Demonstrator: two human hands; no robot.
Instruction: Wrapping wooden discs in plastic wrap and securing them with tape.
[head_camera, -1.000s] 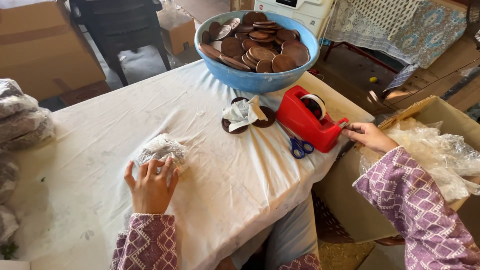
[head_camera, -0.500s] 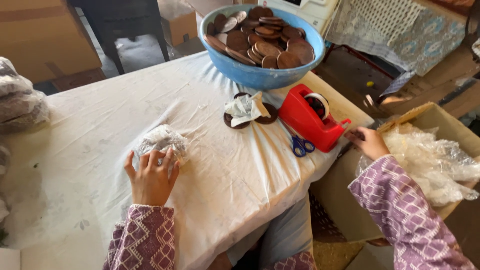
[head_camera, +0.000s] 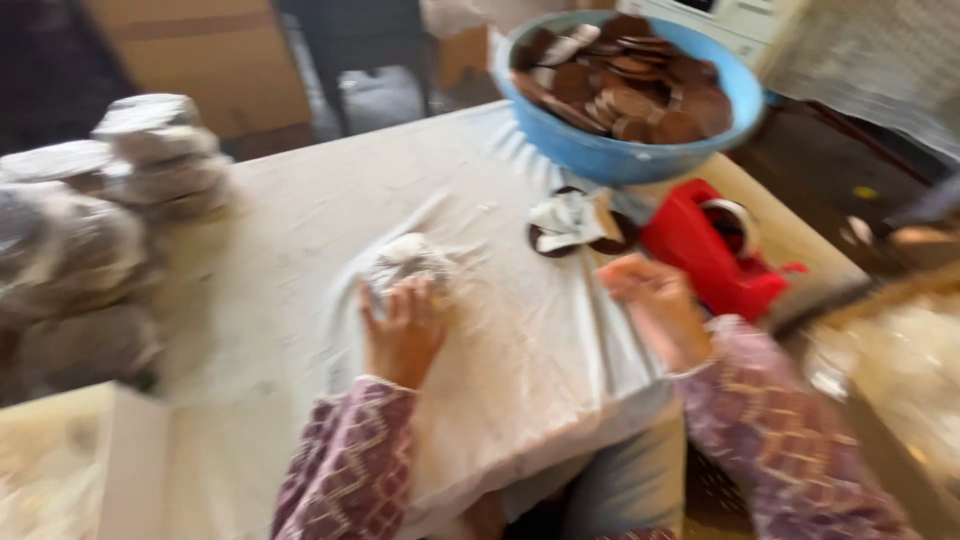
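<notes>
Wrapped bundle (head_camera: 405, 262) mid-table, tape dispenser (head_camera: 712, 250) to its right, bowl (head_camera: 628, 150) behind the dispenser.

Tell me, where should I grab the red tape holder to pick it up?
Grip the red tape dispenser across its tall back end, beside the tape roll, coming down from above. That end looks thickest; the low front tip probably holds the cutter, though the picture is blurred.

whole view motion-blurred, blue bowl (head_camera: 600, 150) cropped (top edge), scissors hidden
</notes>
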